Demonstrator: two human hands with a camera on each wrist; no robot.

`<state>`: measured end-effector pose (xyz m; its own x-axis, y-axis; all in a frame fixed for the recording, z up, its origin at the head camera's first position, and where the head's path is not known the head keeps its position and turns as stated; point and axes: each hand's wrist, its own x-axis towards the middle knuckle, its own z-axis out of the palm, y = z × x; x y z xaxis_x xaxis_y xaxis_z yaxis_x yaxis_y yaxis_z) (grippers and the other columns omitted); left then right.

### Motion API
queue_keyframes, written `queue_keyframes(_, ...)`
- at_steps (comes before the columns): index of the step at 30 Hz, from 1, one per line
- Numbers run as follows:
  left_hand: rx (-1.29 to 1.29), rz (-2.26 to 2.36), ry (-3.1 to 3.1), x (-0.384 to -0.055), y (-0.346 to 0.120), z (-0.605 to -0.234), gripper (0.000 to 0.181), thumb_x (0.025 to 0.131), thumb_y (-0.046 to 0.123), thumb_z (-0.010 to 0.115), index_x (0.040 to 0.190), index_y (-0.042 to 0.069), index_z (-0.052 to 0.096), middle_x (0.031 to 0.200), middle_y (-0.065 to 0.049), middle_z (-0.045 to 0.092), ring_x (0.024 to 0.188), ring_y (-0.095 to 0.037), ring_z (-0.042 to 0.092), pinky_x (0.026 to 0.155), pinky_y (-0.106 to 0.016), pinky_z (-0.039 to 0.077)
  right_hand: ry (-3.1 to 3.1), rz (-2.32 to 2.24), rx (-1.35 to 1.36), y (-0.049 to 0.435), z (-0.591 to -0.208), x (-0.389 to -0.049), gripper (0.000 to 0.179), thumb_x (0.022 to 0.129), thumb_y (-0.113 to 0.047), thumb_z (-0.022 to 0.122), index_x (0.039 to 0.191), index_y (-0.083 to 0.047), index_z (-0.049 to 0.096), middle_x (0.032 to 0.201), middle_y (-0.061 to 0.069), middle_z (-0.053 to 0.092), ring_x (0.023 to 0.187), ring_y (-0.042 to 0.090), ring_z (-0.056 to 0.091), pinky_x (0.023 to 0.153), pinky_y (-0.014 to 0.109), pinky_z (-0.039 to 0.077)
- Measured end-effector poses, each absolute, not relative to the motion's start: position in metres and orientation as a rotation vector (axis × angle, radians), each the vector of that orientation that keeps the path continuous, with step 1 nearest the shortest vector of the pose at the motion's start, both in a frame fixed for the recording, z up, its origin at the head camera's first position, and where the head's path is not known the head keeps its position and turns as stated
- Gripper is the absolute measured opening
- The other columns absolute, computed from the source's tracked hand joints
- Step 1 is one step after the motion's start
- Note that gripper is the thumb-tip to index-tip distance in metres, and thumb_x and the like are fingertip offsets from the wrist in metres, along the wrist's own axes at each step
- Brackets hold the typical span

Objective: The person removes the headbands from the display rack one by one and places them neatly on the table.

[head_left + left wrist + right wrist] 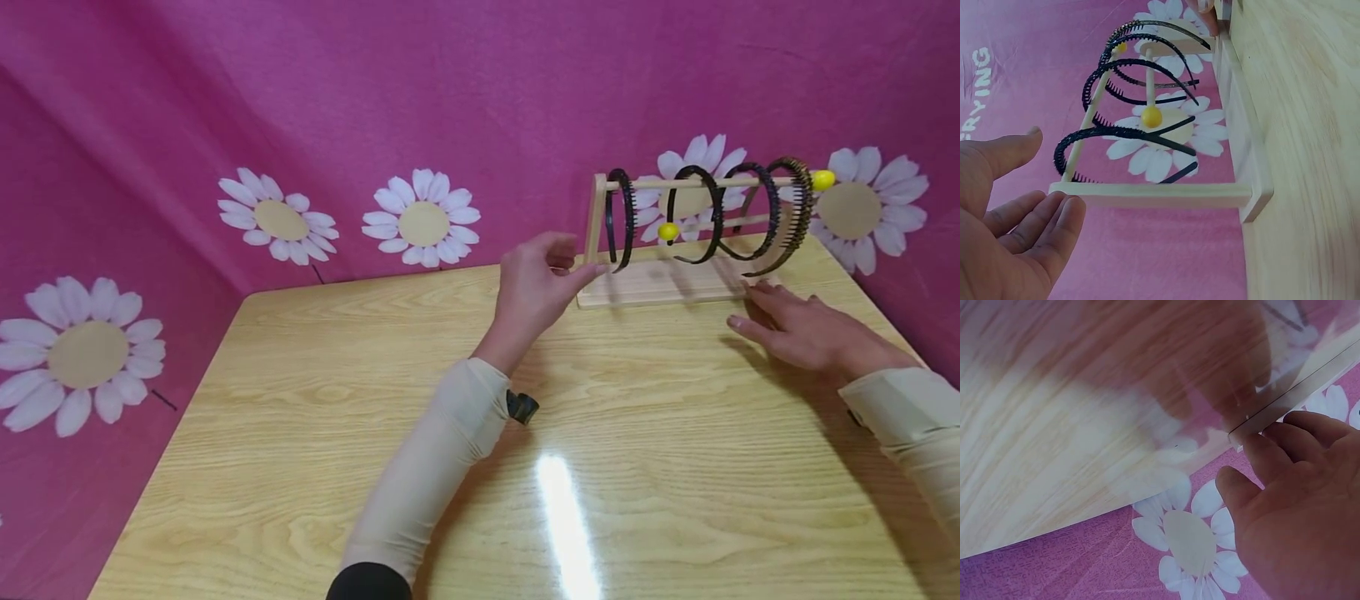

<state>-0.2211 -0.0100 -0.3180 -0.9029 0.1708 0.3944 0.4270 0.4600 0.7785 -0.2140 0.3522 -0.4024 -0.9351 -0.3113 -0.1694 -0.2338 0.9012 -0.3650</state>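
A wooden headband stand (pixel 660 287) stands at the back right of the table, with yellow balls on its rod ends. Several dark toothed headbands hang on it; the leftmost headband (pixel 628 225) is close to the left upright (pixel 596 217). Beside that upright is my left hand (pixel 534 279), thumb and fingers spread apart around nothing. In the left wrist view, its fingertips (pixel 1072 206) lie at the upright's top end; whether they touch it is unclear. My right hand (pixel 813 329) reaches low with loosely extended fingers, its fingertips (pixel 1254 447) against the base's right end.
The wood-grain table (pixel 337 433) has a glossy surface that reflects a light. A pink cloth (pixel 480 100) with white daisies hangs behind and along the left side. The table's right edge runs close to my right forearm.
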Motion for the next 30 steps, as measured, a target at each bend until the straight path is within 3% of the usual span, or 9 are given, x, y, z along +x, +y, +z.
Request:
queue_keyframes(10, -0.508, -1.485, -2.401, -0.236, 0.011, -0.320, 0.042, 0.083, 0.025, 0.086, 0.115, 0.002, 0.072, 0.103, -0.009, 0.074, 0.087, -0.011, 0.069, 0.075, -0.013, 0.052, 2.828, -0.493, -0.383, 0.351, -0.401, -0.218, 0.085, 0.105, -0.057, 0.039, 0.156, 0.007, 0.019, 0.157, 0.038, 0.015, 0.138, 0.063, 0.015, 0.108, 0.076, 0.011)
queue_keyframes(30, -0.419, -1.627, -2.320, -0.254, 0.050, -0.323, 0.042, 0.080, 0.022, 0.088, 0.114, 0.003, 0.072, 0.100, -0.006, 0.074, 0.081, -0.003, 0.067, 0.073, -0.012, 0.052, 2.857, -0.479, -0.386, 0.353, -0.404, -0.215, 0.083, 0.104, -0.057, 0.041, 0.156, 0.005, 0.023, 0.157, 0.036, 0.018, 0.139, 0.059, 0.021, 0.109, 0.074, 0.013)
